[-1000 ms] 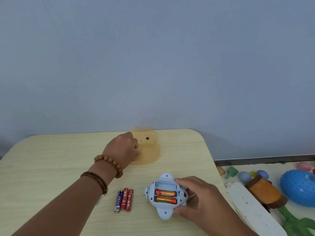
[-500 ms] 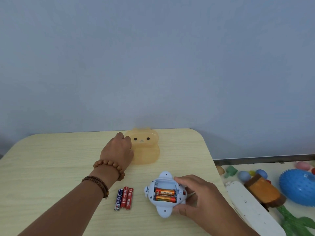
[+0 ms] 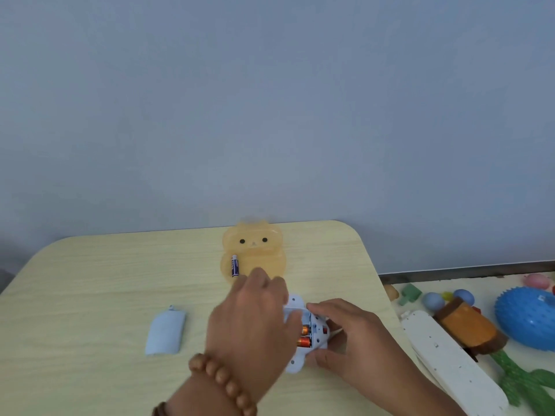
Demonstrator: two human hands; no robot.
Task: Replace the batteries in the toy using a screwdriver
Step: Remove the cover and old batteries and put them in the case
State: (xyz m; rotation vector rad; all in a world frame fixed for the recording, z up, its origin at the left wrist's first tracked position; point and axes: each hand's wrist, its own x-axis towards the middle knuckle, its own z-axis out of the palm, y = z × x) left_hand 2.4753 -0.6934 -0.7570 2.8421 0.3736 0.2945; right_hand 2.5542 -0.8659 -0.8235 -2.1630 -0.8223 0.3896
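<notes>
Near the desk's (image 3: 90,280) right edge, the right hand (image 3: 351,340) grips the pale blue toy (image 3: 295,366); the left hand (image 3: 249,322) covers its battery compartment (image 3: 304,336), its grip impossible to tell.

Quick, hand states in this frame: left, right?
Left hand: fingers down on the toy's battery bay; hold cannot be told.
Right hand: grips the toy.

Head-worn view, down over near table (image 3: 90,280)
</notes>
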